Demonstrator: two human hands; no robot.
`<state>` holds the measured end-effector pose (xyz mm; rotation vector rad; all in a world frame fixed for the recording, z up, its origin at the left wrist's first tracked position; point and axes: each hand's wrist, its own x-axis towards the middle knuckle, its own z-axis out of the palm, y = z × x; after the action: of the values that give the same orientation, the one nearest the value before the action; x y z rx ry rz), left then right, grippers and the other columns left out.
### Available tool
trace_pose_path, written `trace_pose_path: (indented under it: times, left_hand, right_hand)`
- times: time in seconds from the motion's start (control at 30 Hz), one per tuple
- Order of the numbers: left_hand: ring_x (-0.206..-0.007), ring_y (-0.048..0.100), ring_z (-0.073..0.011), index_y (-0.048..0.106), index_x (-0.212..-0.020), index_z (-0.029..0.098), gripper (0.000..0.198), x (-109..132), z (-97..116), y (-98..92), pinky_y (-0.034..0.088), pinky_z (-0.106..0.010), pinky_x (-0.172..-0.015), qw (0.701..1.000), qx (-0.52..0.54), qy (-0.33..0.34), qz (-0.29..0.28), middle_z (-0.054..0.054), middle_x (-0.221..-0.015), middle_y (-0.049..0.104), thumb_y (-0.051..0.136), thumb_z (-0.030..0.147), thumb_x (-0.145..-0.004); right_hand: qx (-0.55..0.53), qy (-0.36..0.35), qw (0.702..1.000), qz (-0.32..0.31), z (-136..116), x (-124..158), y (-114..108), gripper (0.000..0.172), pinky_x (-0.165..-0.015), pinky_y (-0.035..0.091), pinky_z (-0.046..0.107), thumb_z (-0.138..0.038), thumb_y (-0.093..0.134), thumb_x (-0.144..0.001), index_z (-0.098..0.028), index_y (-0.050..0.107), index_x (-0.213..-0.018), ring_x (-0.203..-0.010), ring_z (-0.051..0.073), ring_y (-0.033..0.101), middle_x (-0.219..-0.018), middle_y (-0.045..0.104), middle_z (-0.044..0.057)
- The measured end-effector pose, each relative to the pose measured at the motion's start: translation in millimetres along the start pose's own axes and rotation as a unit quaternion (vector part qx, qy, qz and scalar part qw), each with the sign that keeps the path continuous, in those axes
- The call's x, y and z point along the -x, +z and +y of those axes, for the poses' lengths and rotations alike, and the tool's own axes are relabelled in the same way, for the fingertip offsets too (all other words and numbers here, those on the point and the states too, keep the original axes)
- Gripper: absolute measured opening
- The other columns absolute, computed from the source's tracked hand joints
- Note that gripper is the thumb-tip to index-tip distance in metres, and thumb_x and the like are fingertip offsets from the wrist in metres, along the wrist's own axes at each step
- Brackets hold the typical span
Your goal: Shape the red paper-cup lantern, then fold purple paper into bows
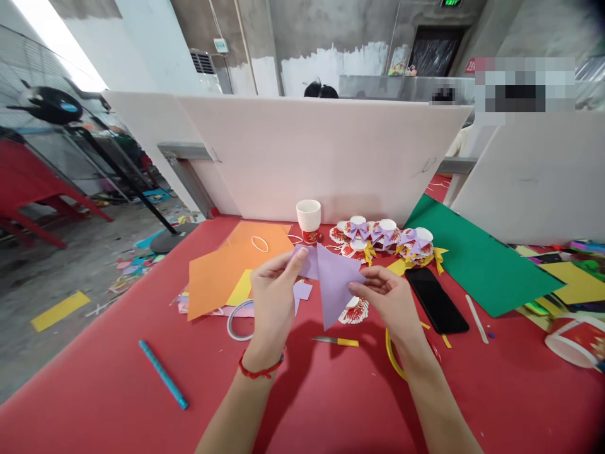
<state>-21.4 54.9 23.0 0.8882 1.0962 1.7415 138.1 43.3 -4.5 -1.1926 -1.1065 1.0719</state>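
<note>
Paper (336, 284), purple, with a pointed part hanging down: held up between the two hands, over the red table (222, 391). Left hand (276, 290): thumb and fingers pinching the left portion. Right hand (384, 295): thumb and fingertips pinching the right corner. Small knife (348, 343), yellow-handled: lying on the table between the forearms, nearer the wearer than the purple piece. White cups (309, 215), stacked: upright beyond the hands. Black phone (437, 301): flat, just right of the right hand.
</note>
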Motion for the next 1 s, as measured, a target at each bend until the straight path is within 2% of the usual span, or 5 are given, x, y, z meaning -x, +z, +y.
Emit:
trace_pose_path:
  times: [0.37,0.5,0.6,0.8,1.0]
  left_hand:
    - [-0.083,0.064,-0.0275,0.07,-0.064,0.018,0.011,-60.9,-14.6,-45.7,0.05,-0.037,-0.077,0.948,-0.309,0.066,0.046,-0.006,-0.069,0.068,0.078,0.024,-0.059]
    - [-0.095,0.068,-0.0264,0.075,-0.09,0.02,0.031,-33.1,-10.6,-22.8,0.053,-0.036,-0.081,0.957,-0.282,0.061,-0.044,-0.01,-0.1,0.076,0.071,0.046,-0.073]
    - [-0.072,0.066,-0.02,0.074,-0.078,0.017,0.036,4.4,-9.1,8.0,0.054,-0.029,-0.066,0.969,-0.148,0.021,-0.198,-0.007,-0.078,0.074,0.071,0.053,-0.073]
    - [-0.049,0.046,-0.0114,0.061,-0.058,0.02,0.028,39.0,-19.7,35.3,0.04,-0.022,-0.048,0.969,-0.191,0.14,-0.069,0.003,-0.052,0.056,0.064,0.036,-0.082]
    - [-0.046,0.044,-0.0117,0.068,-0.06,0.021,0.026,31.9,-20.1,27.0,0.038,-0.024,-0.047,0.952,-0.227,0.198,-0.059,0.002,-0.051,0.06,0.066,0.037,-0.081]
  right_hand:
    - [0.015,-0.041,0.999,0.019,-10.8,1.2,-33.4,0.026,-0.06,0.057,0.031,-0.035,0.087,-0.059,-0.019,0.071,-0.073,-0.065,0.018,0.069,-0.071,0.075,0.003]
    - [0.016,-0.048,0.998,0.03,-16.1,8.2,-29.7,0.023,-0.057,0.058,0.031,-0.033,0.085,-0.061,-0.02,0.071,-0.074,-0.063,0.019,0.071,-0.07,0.075,0.003]
    - [0.001,-0.053,0.997,0.056,-19.8,13.7,-25.2,0.023,-0.059,0.06,0.031,-0.032,0.085,-0.06,-0.02,0.071,-0.074,-0.064,0.02,0.073,-0.07,0.076,0.003]
    - [0.026,-0.081,0.994,0.073,-27.5,22.4,-24.1,0.012,-0.065,0.064,0.033,-0.032,0.078,-0.07,-0.021,0.075,-0.074,-0.068,0.022,0.075,-0.073,0.078,0.004]
    - [0.072,-0.09,0.993,0.033,-30.6,25.8,-29.1,0.013,-0.057,0.061,0.03,-0.032,0.072,-0.077,-0.02,0.073,-0.072,-0.059,0.019,0.072,-0.067,0.076,0.003]
